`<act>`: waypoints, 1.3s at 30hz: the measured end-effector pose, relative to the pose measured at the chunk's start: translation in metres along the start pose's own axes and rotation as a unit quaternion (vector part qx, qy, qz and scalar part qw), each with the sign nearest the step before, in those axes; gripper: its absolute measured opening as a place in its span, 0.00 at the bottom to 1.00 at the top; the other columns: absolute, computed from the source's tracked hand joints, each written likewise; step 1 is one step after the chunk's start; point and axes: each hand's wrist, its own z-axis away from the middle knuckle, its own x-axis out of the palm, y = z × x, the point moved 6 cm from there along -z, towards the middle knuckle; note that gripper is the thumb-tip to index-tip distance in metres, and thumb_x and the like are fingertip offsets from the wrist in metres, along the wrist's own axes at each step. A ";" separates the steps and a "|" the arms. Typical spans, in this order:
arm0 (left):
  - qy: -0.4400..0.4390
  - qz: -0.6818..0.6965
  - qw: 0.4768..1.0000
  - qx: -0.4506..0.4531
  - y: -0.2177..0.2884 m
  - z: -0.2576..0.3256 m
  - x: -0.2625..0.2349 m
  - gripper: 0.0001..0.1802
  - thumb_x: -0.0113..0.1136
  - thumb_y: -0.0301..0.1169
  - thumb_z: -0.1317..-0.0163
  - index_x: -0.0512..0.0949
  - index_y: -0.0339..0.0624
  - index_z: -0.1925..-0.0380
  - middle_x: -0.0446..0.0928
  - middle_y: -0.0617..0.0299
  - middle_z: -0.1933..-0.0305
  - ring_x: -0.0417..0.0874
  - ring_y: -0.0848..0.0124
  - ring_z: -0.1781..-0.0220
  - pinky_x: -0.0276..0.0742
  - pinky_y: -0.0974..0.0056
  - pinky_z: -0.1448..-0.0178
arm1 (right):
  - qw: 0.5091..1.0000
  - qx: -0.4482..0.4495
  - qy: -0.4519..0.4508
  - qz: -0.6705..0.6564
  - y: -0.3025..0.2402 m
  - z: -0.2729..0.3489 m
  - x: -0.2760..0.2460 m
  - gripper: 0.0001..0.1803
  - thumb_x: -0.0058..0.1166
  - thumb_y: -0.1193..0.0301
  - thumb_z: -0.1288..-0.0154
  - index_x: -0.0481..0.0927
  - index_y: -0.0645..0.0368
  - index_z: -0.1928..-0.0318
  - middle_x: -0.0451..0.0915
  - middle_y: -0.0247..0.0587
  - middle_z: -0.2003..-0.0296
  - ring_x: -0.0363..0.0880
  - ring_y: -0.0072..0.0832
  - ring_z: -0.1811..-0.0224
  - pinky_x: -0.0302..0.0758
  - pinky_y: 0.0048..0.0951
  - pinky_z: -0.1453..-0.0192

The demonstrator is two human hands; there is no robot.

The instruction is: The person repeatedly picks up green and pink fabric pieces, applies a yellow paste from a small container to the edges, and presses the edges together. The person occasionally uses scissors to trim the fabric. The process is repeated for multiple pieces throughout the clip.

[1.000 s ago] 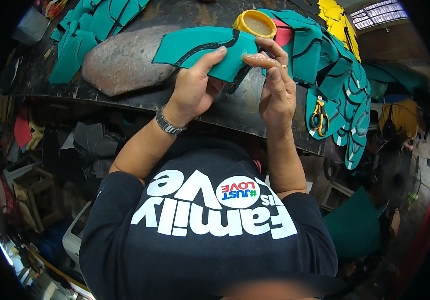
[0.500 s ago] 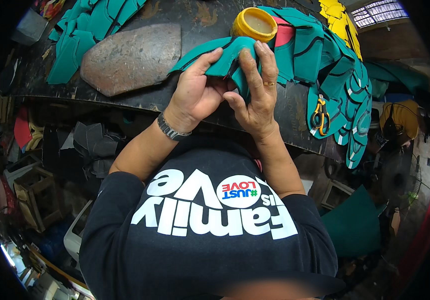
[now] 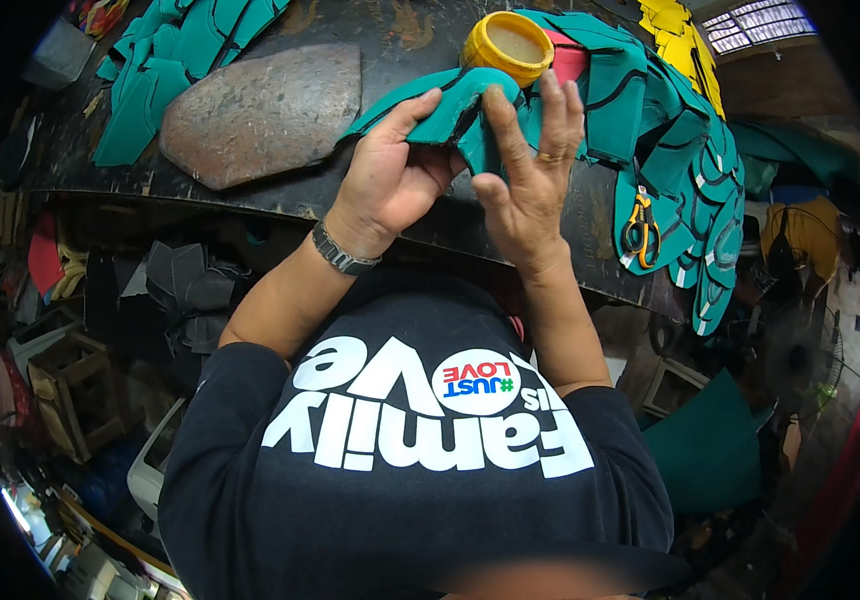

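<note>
Black-striped teal panel [image 3: 445, 116] bends in the left hand [image 3: 385, 180]'s pinching grip. The right hand [image 3: 530, 195], empty, spreads its fingers, index over it.

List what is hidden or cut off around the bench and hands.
All in the head view:
Left hand: its grip underneath is hidden by the green piece.
Upper-left green pieces: cut off by the top edge.
Yellow pot: its wall hides how deep it is filled.

The head view looks steeply down from above: the black shirt [image 3: 420, 510] fills the near side, left hand [image 3: 390, 180] and right hand [image 3: 535, 185] sit mid-range, and the dark table [image 3: 395, 65] spans the far side, its edge bowed.
</note>
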 end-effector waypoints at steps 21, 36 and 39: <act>-0.048 -0.025 0.999 -0.007 0.006 -0.001 0.004 0.14 0.56 0.33 0.28 0.78 0.38 0.49 0.83 0.59 0.50 0.84 0.67 0.49 0.79 0.57 0.41 | 0.991 -0.123 -0.046 0.016 -0.030 0.007 -0.013 0.31 0.48 0.35 0.35 0.87 0.39 0.46 0.63 0.45 0.29 0.54 0.49 0.24 0.44 0.53 0.22; -0.089 -0.305 0.944 0.092 0.013 0.025 0.018 0.22 0.67 0.27 0.37 0.75 0.34 0.44 0.81 0.55 0.47 0.84 0.69 0.48 0.82 0.65 0.44 | 0.785 0.301 -0.036 -0.540 0.014 -0.010 -0.006 0.45 0.65 0.81 0.42 0.58 0.62 0.26 0.68 0.44 0.38 0.78 0.24 0.49 0.80 0.26 0.46; -0.078 -0.384 0.917 0.076 0.013 0.026 0.016 0.24 0.68 0.28 0.38 0.74 0.34 0.43 0.80 0.53 0.47 0.83 0.66 0.47 0.82 0.64 0.45 | 0.779 0.303 -0.021 -0.548 0.017 -0.012 -0.008 0.43 0.65 0.81 0.41 0.59 0.63 0.27 0.70 0.44 0.41 0.79 0.23 0.50 0.80 0.26 0.46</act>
